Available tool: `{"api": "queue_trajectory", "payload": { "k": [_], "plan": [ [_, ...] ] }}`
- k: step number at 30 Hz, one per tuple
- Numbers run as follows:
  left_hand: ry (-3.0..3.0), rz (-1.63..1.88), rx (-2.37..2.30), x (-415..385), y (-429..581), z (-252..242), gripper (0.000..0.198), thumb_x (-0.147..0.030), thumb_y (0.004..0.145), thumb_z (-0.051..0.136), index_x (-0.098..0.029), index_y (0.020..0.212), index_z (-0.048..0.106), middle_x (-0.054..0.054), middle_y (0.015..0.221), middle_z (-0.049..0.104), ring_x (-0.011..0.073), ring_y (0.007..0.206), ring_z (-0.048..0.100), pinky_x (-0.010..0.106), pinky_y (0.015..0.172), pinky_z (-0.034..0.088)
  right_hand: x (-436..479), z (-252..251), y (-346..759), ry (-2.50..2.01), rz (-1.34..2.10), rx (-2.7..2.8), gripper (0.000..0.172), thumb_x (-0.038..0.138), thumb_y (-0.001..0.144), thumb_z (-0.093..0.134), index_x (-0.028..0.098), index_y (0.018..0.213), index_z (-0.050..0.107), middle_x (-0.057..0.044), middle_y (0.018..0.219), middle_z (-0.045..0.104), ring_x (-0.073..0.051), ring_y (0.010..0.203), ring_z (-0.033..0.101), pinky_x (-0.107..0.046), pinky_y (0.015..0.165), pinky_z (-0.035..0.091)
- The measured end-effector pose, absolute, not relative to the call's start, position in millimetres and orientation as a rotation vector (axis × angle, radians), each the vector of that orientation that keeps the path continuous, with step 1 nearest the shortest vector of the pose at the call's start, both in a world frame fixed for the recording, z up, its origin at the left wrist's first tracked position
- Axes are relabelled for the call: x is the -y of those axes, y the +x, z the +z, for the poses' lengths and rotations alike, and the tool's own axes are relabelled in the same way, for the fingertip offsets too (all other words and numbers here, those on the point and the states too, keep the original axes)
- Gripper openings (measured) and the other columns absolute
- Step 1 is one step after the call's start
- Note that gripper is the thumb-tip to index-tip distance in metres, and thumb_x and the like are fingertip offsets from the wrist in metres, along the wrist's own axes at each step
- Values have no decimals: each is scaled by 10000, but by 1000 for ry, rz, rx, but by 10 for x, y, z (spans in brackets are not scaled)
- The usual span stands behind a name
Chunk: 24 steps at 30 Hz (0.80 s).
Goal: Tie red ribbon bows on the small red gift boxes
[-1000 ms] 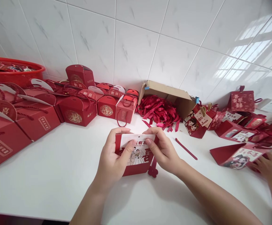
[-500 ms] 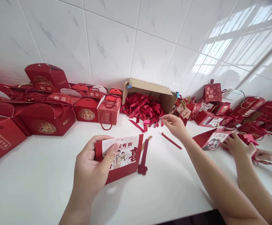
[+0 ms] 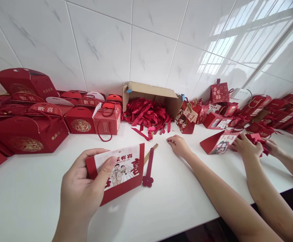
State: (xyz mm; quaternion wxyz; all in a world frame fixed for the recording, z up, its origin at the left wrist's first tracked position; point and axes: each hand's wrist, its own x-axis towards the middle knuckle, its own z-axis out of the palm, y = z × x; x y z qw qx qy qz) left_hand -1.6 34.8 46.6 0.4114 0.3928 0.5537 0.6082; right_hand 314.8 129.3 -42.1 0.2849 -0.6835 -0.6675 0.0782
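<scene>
My left hand (image 3: 85, 181) grips a flat-sided red gift box (image 3: 122, 191) with a bride and groom printed on its white panel. The thumb presses on the front; the other fingers are hidden behind it. Over the table to the right, my right hand (image 3: 178, 145) is closed, fingertips down on the tabletop around a thin red strip (image 3: 170, 140), which is mostly covered. Between the hands lies a dark red strip with a flower-shaped end (image 3: 149, 164), close to the gift box's right edge. A narrow tan strip (image 3: 151, 153) lies partly behind that box.
A cardboard box (image 3: 152, 89) spills red ribbons (image 3: 147, 114) near the tiled wall. Red boxes (image 3: 82, 121) line the left; more crowd the right. A co-worker's hands (image 3: 247, 146) handle red ribbon beside a tilted red box (image 3: 218, 143).
My right hand has come down from beside the ribbons onto the thin red strip, which lay loose before. The view has swung right; my left hand keeps hold of the gift box.
</scene>
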Motion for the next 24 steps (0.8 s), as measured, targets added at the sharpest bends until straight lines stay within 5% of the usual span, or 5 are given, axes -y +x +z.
{"api": "queue_trajectory", "payload": {
  "k": [7, 14, 19, 24],
  "plan": [
    [1002, 1519, -1313, -280, 138, 491, 394, -439, 596, 820, -241, 870, 618, -30, 614, 690, 173, 507, 659, 213, 423, 561, -1203, -285, 3074, -1563, 256, 1634, 95, 223, 820, 597, 179, 771, 664, -44, 830, 680, -163, 747, 601, -345, 765, 497],
    [1086, 1489, -1261, -201, 314, 497, 344, -427, 646, 796, -221, 857, 618, -27, 630, 692, 171, 523, 665, 218, 456, 565, -716, 180, 2737, -1106, 368, 1491, 161, 395, 869, 565, 235, 858, 575, -33, 858, 638, -166, 745, 596, -312, 623, 502],
    [1076, 1498, -1248, -188, 423, 450, 331, -437, 648, 791, -210, 834, 637, -18, 646, 692, 168, 551, 655, 244, 489, 568, -343, 338, 2502, -563, 586, 1626, 46, 248, 884, 621, 284, 864, 640, -13, 785, 603, -164, 719, 570, -321, 608, 484],
    [1178, 1535, -1226, -169, 539, 385, 221, -401, 698, 759, -229, 784, 649, -43, 620, 672, 125, 550, 614, 206, 528, 538, -198, 360, 2380, -634, 366, 1810, 93, 279, 888, 623, 317, 853, 700, -35, 830, 606, -207, 857, 555, -378, 723, 475]
  ]
}}
